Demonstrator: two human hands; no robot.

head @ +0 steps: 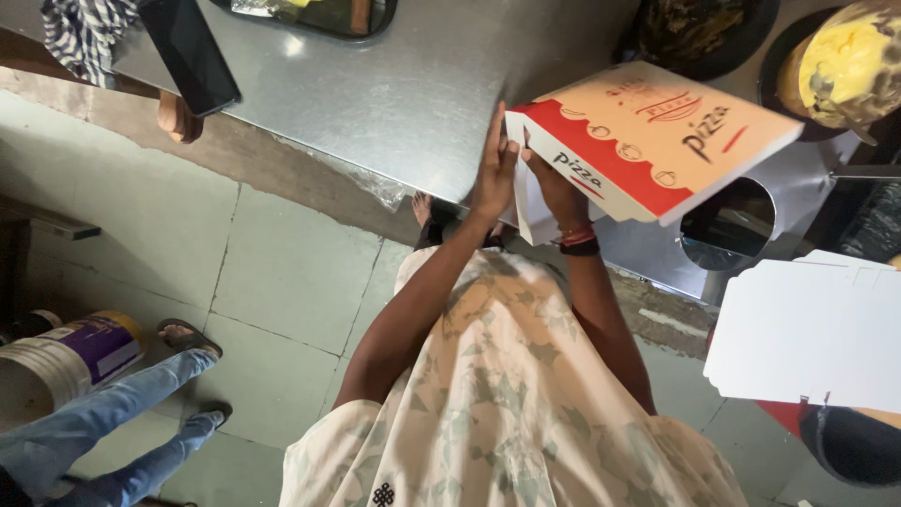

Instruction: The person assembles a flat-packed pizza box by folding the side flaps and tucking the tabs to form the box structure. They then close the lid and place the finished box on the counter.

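both hands at the box's (pixel 648 141) near left corner: left hand (pixel 493 174) flat against its side, fingers extended; right hand (pixel 554 183) grasping the edge; box extends right over desk (pixel 394 103).

I see a flat square pizza box (pixel 648 141), cream on top with a red band and red side, tilted over the right edge of the steel desk (pixel 404 94). A dark phone with a blank black screen (pixel 188 52) lies at the desk's far left corner. A white unfolded box blank (pixel 807 333) sits right of the desk, below the pizza box. A cylindrical tub with a purple-and-white label (pixel 70 361) stands on the floor, left of the desk.
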